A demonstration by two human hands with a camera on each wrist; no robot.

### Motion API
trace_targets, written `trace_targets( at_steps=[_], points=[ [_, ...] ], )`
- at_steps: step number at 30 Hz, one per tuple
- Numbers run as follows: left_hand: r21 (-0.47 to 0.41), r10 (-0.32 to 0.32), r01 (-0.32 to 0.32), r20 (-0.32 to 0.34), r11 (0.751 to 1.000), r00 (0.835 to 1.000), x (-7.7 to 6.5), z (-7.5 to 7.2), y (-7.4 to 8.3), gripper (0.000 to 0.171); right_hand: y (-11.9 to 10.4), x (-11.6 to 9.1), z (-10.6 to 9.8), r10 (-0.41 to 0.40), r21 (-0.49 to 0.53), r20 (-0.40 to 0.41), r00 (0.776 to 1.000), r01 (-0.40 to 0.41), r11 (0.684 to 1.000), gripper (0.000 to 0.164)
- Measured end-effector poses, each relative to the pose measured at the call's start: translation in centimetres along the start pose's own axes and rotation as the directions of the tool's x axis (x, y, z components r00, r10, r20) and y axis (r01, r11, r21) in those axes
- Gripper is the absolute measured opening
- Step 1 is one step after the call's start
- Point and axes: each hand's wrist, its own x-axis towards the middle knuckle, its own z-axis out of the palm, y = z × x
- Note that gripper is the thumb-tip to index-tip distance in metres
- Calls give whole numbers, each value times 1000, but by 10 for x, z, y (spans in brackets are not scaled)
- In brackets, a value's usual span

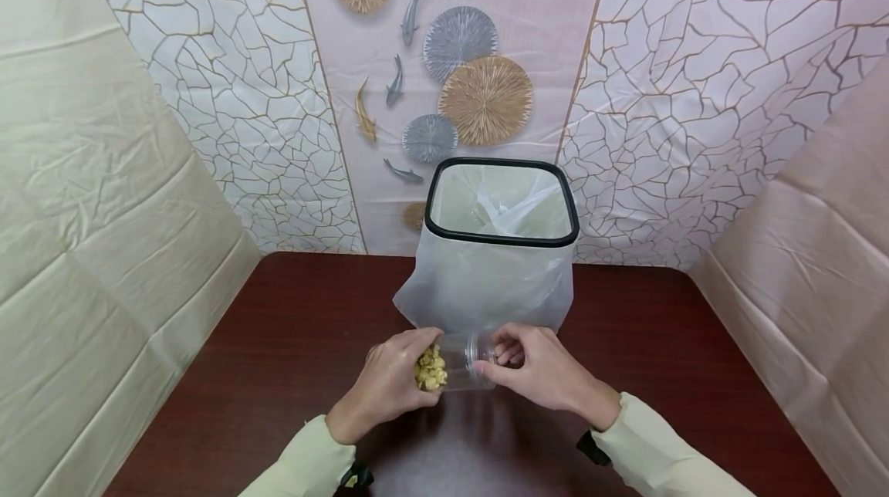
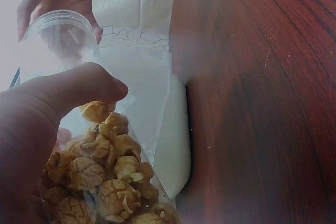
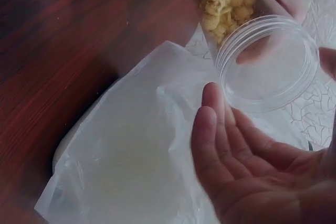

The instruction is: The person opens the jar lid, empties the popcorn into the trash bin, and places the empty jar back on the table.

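Observation:
A clear plastic jar (image 1: 458, 362) lies on its side above the table, popcorn (image 1: 430, 368) gathered at its left end. My left hand (image 1: 392, 373) grips that end, its thumb across the jar in the left wrist view. The popcorn (image 2: 105, 174) looks golden and caramel-coated there. My right hand (image 1: 538, 366) is at the jar's ringed mouth end. In the right wrist view, its fingers are loosely extended beside the clear rim (image 3: 268, 64), the thumb at the opposite side. Whether a clear lid covers the mouth, I cannot tell.
Just behind the hands stands a white bin (image 1: 496, 281) with a black rim, lined with a translucent bag (image 3: 142, 140). It sits on a dark red-brown wooden table (image 1: 305, 327). Patterned cloth (image 1: 264, 96) hangs behind, and plain pale cloth (image 1: 104, 211) borders the sides.

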Motion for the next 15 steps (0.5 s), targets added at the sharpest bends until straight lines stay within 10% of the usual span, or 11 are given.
trace_targets(
  at_steps=[6,11,15],
  points=[
    [-14,-12,12,6,1000,1000,-1,0,1,83,3,-3,-3,-218,-146,-31,975,212,966,61],
    [-25,-15,15,7,1000,1000,-1,0,0,83,9,-5,-7,-416,-266,-16,909,397,878,81],
    [-25,-14,14,7,1000,1000,-1,1,0,83,9,-6,-9,-421,-273,-27,907,399,875,85]
  ],
)
